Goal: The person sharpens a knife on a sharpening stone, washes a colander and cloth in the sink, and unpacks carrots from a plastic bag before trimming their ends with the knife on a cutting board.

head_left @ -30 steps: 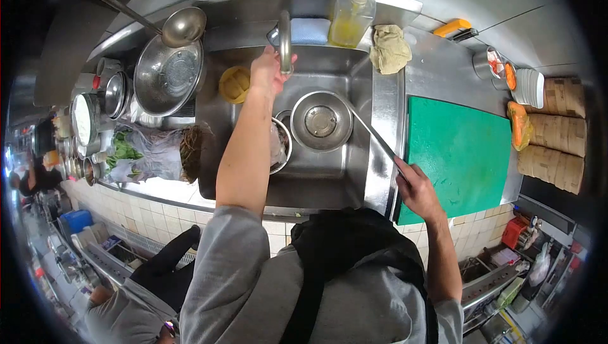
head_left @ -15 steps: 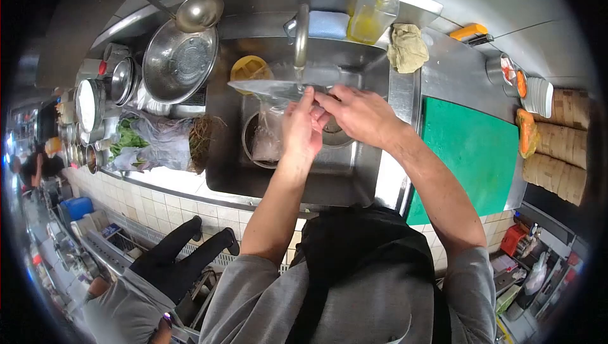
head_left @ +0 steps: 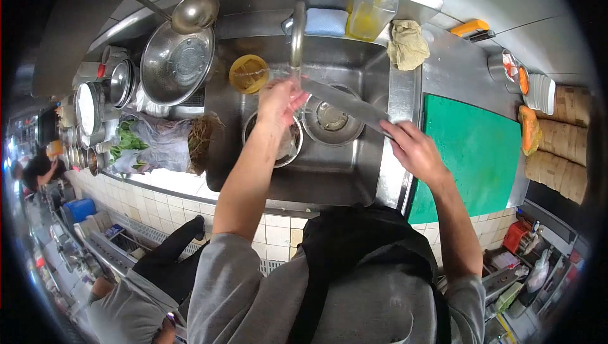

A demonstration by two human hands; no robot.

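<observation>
A long-bladed knife point(head_left: 354, 109) slants across the right half of the sink point(head_left: 354, 182), its grey blade flat and wet-looking. My right hand point(head_left: 415, 154) is closed around its right end, over the sink's right rim; the handle is hidden. Under the tap point(head_left: 297, 40), my left hand point(head_left: 278, 102) has its fingers curled together close to the blade's left end. Whether they touch the blade or pinch something is unclear. Water sprays left from these fingers, above a yellow container point(head_left: 248, 73). Below my left hand is a round bowl point(head_left: 288, 160), partly covered by my forearm.
A green cutting board point(head_left: 468, 157) lies right of the sink, near a crumpled cloth point(head_left: 408, 45). Leafy greens in plastic point(head_left: 149, 143) and a metal bowl point(head_left: 178, 65) are on the left. A soap bottle point(head_left: 372, 14) stands behind. Another person point(head_left: 130, 306) is at lower left.
My hands have moved apart: the right one went right and down with the knife, the left one went left and slightly up. The blade has shifted right and now slants down to the right.
</observation>
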